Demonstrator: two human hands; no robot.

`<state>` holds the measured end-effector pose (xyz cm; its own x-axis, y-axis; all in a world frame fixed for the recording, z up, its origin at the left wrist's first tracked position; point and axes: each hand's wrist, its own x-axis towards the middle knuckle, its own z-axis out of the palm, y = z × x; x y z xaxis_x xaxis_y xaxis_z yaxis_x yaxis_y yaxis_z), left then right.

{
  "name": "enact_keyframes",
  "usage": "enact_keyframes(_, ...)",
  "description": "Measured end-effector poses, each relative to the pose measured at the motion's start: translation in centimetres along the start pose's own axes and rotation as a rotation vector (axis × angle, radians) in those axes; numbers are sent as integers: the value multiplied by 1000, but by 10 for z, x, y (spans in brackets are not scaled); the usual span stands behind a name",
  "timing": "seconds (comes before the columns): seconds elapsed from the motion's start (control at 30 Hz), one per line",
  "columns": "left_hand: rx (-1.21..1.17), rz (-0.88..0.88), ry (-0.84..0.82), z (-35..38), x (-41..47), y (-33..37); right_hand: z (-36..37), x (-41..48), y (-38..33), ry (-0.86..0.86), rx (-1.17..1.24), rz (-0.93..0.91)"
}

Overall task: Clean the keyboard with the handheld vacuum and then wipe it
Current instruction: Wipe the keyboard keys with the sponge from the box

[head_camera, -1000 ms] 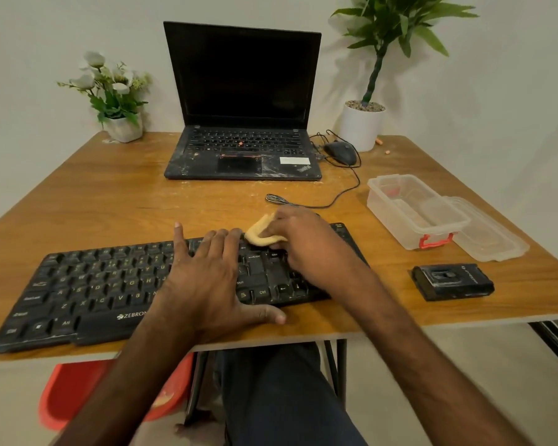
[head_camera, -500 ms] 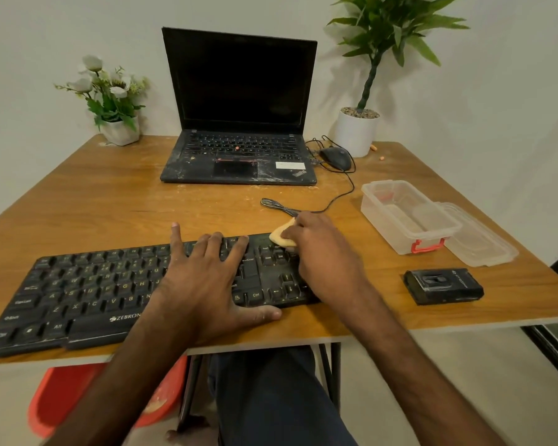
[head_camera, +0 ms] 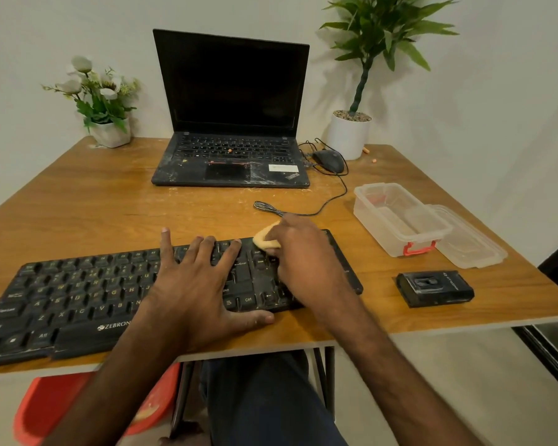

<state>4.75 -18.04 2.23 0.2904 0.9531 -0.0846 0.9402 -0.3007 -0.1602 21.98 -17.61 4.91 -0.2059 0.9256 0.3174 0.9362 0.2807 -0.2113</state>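
Now the wiping half of the job looks to be under way. The long black corded keyboard (head_camera: 78,294) lies near the front edge of the scuffed brown wooden table (head_camera: 110,204), its long axis running left to right and slanting a little away toward the right end.

The right hand (head_camera: 303,262) is at the keyboard's far right corner, over the keys just past the Enter key. Its fingers curl down around a small pale-yellow cloth pad (head_camera: 264,239), which sticks out to the left of the knuckles and touches the top row. How tightly the fingertips pinch it is hidden under the back of the hand.

The left hand (head_camera: 190,284) holds nothing. It lies flat with fingers spread on the middle-right keys, its thumb on the table at the near edge, apparently bracing the board.

The next stroke turns on one fact: nearly all of the key field lies to the left of the cloth pad, along the long axis, and the bracing hand sits between the two. A leftward sweep would meet it almost at once, so it would probably need to shift first.

A small black boxy device (head_camera: 435,289), probably the handheld vacuum, lies untouched to the right, well apart from both hands.
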Motion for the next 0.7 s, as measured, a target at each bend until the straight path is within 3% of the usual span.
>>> enact_keyframes(0.1,-12,0,18,2,-1,-1,0,-8,-2,-98,-17,-157)
enact_keyframes(0.23,-31,3,31,4,-1,-1,-22,-27,25,-212,-49,-130)
enact_keyframes(0.4,-25,14,18,3,-1,-1,-24,-12,24,-59,-164,115)
enact_keyframes(0.6,-43,11,16,6,-1,-1,-4,-22,-4,-125,25,-123)
enact_keyframes(0.7,-60,9,15,6,-1,-2,-13,-28,15,-134,12,-58)
